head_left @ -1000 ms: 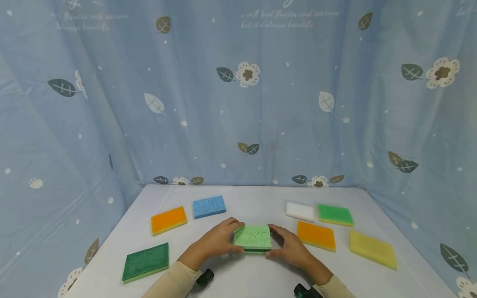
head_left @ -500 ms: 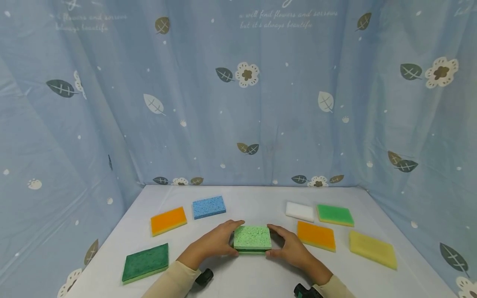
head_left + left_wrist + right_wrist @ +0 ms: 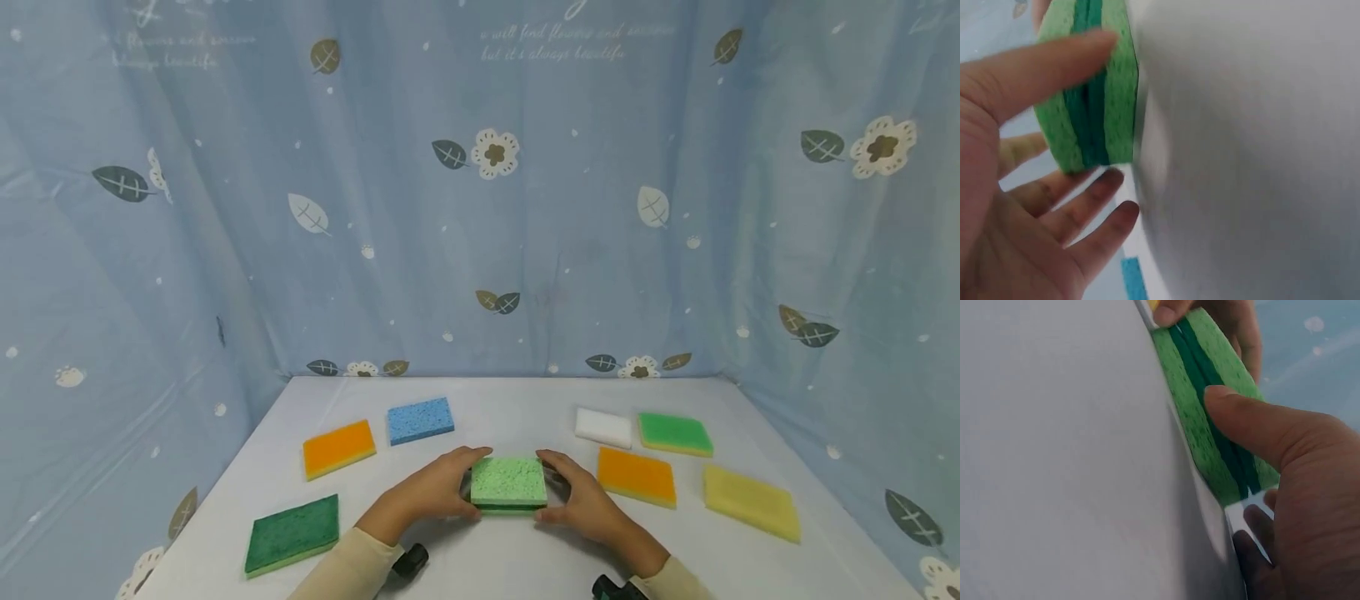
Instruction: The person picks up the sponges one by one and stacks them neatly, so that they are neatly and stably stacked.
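Note:
Two light green sponges lie stacked at the table's front middle, their dark green scouring layers face to face. The upper sponge [image 3: 508, 481] covers most of the lower sponge [image 3: 1119, 119]. My left hand [image 3: 431, 487] curves round the stack's left end, thumb at the near corner and fingertips at the far edge. In the left wrist view its thumb [image 3: 1054, 65] crosses the side, while the outer fingers spread apart. On the right end, my right hand [image 3: 588, 504] holds the stack, its thumb [image 3: 1241, 415] against the dark seam and its other fingers partly hidden behind.
On the left lie a dark green sponge [image 3: 292, 535], an orange sponge [image 3: 339, 448] and a blue sponge [image 3: 421, 420]. To the right are a white sponge [image 3: 603, 427], a green sponge [image 3: 675, 433], an orange sponge [image 3: 636, 476] and a yellow sponge [image 3: 752, 502]. A blue curtain [image 3: 510, 208] surrounds the white table.
My left thumb has drawn back leftward from the stack's front edge to its corner. The right hand keeps its place, and the other sponges stay where they were.

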A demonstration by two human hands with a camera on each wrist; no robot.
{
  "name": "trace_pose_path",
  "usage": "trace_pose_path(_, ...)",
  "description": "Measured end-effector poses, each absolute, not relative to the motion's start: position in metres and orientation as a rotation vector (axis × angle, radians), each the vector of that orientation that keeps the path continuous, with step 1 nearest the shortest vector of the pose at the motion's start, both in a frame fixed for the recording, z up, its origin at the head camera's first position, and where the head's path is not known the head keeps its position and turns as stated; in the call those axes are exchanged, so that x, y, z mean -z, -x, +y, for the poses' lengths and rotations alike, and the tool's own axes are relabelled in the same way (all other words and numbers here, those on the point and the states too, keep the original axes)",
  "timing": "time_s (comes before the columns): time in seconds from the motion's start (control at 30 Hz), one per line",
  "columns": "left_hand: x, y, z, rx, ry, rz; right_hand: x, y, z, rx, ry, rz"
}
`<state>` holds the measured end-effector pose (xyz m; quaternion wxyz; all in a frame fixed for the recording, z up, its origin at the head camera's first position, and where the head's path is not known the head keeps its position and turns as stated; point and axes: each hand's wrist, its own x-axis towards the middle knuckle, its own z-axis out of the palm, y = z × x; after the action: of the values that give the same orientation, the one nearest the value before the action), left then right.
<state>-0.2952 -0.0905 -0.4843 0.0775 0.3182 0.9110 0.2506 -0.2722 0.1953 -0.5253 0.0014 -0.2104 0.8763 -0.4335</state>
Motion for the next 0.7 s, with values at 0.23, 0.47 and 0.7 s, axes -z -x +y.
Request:
trace_pose_path(0.23,0.474,0.302,-0.117,-0.789,-0.989,2.656,0.523,0.269,0.191,1.391,0.674,2.738)
trace_pose_path(0.47,0.461,0.324,-0.149,-0.704,-0.821,2.832,0.522,0.269,0.190,1.371,0.626,2.742)
trace_pose_path(0.7,0.454,0.350,-0.170,-0.561,-0.596,3.044,0.524,0.270,0.190,1.374,0.656,2.758)
